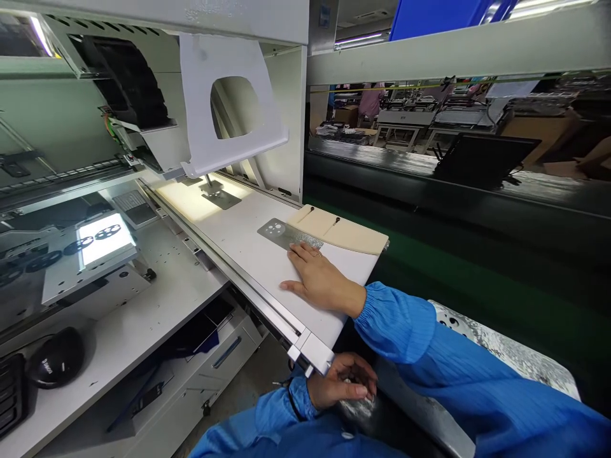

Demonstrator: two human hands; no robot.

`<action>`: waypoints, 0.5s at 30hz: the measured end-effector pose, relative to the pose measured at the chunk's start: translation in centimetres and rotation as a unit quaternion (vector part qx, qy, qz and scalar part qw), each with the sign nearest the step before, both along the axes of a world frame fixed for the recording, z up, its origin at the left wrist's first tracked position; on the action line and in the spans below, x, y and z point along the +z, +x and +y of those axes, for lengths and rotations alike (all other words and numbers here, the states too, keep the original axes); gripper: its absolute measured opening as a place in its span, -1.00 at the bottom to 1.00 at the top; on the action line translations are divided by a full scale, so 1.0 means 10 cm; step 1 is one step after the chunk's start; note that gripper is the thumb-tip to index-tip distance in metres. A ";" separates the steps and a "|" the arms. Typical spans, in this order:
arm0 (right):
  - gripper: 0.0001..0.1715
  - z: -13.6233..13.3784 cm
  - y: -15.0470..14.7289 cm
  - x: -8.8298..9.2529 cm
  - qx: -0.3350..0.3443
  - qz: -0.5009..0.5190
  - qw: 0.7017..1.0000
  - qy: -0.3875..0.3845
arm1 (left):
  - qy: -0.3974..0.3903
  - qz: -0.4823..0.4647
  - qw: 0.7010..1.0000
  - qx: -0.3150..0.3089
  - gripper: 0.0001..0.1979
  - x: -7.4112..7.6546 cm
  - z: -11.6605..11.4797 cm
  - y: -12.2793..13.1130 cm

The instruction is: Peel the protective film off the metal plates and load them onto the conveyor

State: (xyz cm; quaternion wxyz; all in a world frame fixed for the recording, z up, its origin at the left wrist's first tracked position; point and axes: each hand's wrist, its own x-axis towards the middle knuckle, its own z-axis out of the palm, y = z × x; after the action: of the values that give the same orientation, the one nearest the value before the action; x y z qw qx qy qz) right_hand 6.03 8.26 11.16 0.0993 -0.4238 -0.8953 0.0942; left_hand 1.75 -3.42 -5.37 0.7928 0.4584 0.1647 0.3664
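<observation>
My right hand lies flat, palm down, on the white platform. Its fingertips rest on the near end of a thin grey plate with a cluster of round holes; part of the plate has a glossy, wrinkled look. The plate lies beside a beige guide block. Below the platform's near end, my left hand is curled near my lap. Something shiny shows under its fingers, but what it holds, if anything, is unclear. A second grey plate with holes lies in the lit area under the machine.
The white machine cover overhangs the platform's far end. To the left are a screen showing dark circular shapes, a black mouse and a keyboard. A silvery sheet lies at right. Beyond runs a dark green conveyor belt.
</observation>
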 end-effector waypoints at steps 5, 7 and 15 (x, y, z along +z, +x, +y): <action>-0.22 -0.32 0.19 0.09 0.016 0.042 0.995 0.085 | 0.006 -0.010 1.000 -0.002 -0.50 0.01 0.01 0.01; -0.43 -0.60 0.39 0.14 0.034 0.087 0.987 0.132 | 0.004 -0.011 1.000 0.002 -0.50 0.01 0.01 0.01; -0.64 -1.78 1.80 -0.17 -0.175 0.108 0.978 -0.016 | 0.115 0.083 0.987 0.072 -0.61 0.06 -0.02 -0.02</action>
State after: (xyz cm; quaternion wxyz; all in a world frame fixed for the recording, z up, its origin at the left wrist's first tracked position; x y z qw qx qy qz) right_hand 24.00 -9.49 9.42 0.2035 -0.5632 -0.7895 0.1348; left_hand 1.56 -3.61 -4.78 0.6899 0.5625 0.2187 0.3998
